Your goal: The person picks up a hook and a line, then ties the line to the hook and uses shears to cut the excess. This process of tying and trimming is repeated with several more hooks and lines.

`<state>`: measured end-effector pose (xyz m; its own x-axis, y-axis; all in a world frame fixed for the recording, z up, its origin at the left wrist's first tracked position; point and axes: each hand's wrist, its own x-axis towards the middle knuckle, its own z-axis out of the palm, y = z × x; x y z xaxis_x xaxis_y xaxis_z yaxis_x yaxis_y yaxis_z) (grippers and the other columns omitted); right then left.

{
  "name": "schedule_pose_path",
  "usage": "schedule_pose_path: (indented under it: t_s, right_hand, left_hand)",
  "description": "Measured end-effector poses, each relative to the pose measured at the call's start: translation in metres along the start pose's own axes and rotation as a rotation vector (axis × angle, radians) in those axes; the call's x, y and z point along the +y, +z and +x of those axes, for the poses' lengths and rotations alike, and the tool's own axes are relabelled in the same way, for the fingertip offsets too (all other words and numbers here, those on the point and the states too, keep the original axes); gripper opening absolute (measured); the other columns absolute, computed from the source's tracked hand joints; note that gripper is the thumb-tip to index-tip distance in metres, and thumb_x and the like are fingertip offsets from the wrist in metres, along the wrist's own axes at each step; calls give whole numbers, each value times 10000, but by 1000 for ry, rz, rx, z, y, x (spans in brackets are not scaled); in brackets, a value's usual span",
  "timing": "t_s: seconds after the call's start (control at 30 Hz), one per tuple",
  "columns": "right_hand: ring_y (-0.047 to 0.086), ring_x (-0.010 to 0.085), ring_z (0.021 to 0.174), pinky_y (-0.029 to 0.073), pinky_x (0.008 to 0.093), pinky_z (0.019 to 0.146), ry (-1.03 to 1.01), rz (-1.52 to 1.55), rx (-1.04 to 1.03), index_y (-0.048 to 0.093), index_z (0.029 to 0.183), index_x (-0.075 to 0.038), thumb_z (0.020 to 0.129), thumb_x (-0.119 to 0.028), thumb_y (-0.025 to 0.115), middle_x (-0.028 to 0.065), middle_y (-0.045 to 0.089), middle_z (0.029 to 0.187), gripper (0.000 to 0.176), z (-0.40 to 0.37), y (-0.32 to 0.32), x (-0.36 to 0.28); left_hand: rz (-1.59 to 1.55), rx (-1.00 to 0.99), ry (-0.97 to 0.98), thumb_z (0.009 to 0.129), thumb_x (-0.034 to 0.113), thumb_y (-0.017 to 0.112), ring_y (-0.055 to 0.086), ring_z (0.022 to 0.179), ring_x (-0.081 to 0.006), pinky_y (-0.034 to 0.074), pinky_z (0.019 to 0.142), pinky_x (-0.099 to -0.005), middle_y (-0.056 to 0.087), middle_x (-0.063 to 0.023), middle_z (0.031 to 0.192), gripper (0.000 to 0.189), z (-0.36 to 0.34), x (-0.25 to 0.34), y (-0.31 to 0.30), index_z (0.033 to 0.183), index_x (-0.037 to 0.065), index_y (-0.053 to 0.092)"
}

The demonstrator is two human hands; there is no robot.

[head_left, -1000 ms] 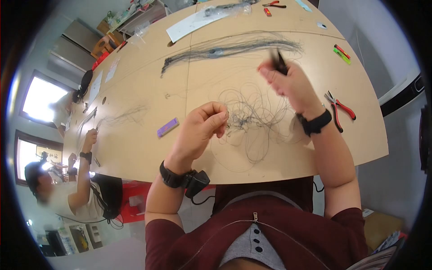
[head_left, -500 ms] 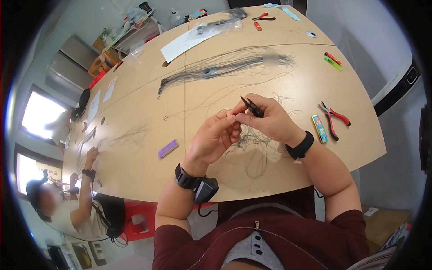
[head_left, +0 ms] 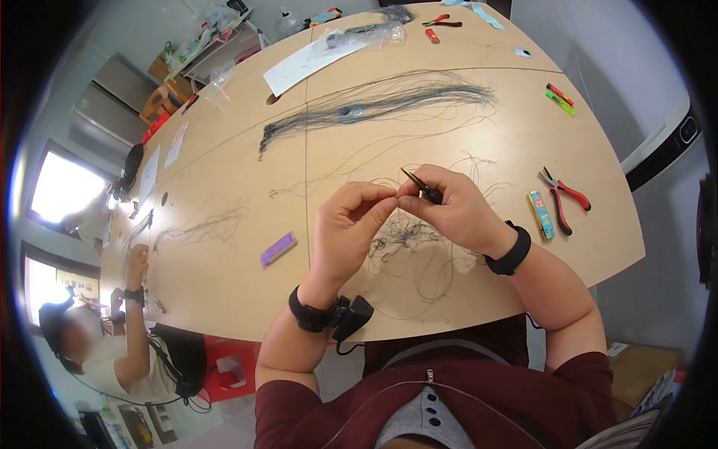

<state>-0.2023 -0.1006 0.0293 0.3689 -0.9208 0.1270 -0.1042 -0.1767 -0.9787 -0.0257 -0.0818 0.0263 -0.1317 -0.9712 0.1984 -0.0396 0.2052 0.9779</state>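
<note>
My right hand point(head_left: 456, 200) is closed round a small dark tool point(head_left: 428, 191), whose slim pointed tip juts out to the upper left; it looks like pliers or snips. Thumb and finger of my left hand point(head_left: 348, 228) are pinched together, touching the right hand's fingertips. What they hold is too fine to make out. Below the hands lies a tangle of thin lines with small hooks point(head_left: 404, 236). Farther back, a long bundle of similar lines point(head_left: 381, 105) stretches across the table, and a few loose strands lie between.
To the right are red-handled pliers point(head_left: 561, 198) and a blue-yellow box point(head_left: 541, 215). A purple box point(head_left: 279, 248) lies left. Green and red items point(head_left: 560, 99), a white sheet point(head_left: 318, 66) and more pliers point(head_left: 443, 22) are farther off. Another person point(head_left: 123, 340) works at the left edge.
Both hands still meet at the fingertips. My left hand has turned, its fingers now more bent over the pinch, and the right hand has shifted slightly down. The view has moved a little.
</note>
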Motion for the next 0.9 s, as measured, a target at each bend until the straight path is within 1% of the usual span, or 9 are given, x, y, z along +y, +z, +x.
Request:
schedule_pose_path:
  t_s: [0.13,0.23,0.33,0.43,0.5,0.7,0.8,0.83,0.9]
  right_hand:
    - [470,57,647,407,213,577,-4,6,-7,603,881,3,812,-155,648,11,557,752,178,2,1,5]
    - [460,56,631,401,216,565,20,33,11,604,879,-2,812,-169,651,5,557,737,186,1,2,5]
    - [445,52,614,389,214,551,52,12,58,608,877,-10,814,-179,649,-7,550,713,185,4,-2,3]
    - [433,45,602,378,208,540,27,52,64,609,871,-19,818,-184,642,-15,543,700,177,6,-3,7]
    - [429,42,601,373,205,537,-7,67,35,607,866,-23,822,-185,636,-16,541,701,171,3,0,4]
    - [433,44,622,380,206,549,14,-2,3,592,857,-19,817,-160,626,-11,536,714,151,0,1,-1]
    - [364,23,616,332,177,552,-48,10,-4,557,850,-40,846,-121,600,-66,456,684,92,0,4,2]
    - [392,36,629,347,189,554,-67,-3,-9,564,853,-31,842,-130,598,-49,472,685,105,0,3,3]
    - [446,63,655,377,213,560,-105,-27,-21,577,858,-15,834,-149,594,-15,504,688,137,0,3,4]
  left_hand:
    - [134,-7,-12,836,93,626,541,725,-74,451,659,-205,607,-24,799,136,0,1,-2,923,-12,614]
    - [198,38,-16,843,92,615,544,721,-82,452,657,-208,597,-28,789,121,-2,4,-1,898,-16,604]
    - [-5,56,-34,847,85,603,547,712,-93,455,660,-214,589,-32,773,113,-2,5,-3,892,-18,595]
    - [-17,38,-95,848,76,597,549,706,-102,458,665,-222,583,-32,767,109,0,7,-5,903,-18,590]
    - [-28,24,-88,848,76,597,548,704,-102,458,666,-223,586,-34,773,111,0,5,-4,906,-18,589]
    - [25,22,-64,834,50,610,556,732,-98,457,671,-214,599,-35,807,104,-3,7,0,914,-14,593]
    - [35,22,23,821,37,623,561,748,-95,457,675,-208,604,-34,828,111,-3,6,2,916,-11,594]
    - [35,19,61,817,34,628,562,753,-94,457,677,-207,605,-34,835,114,-3,4,2,917,-10,595]
    - [2,-9,40,808,24,632,563,754,-94,461,677,-210,605,-38,848,120,-3,2,0,917,-10,595]
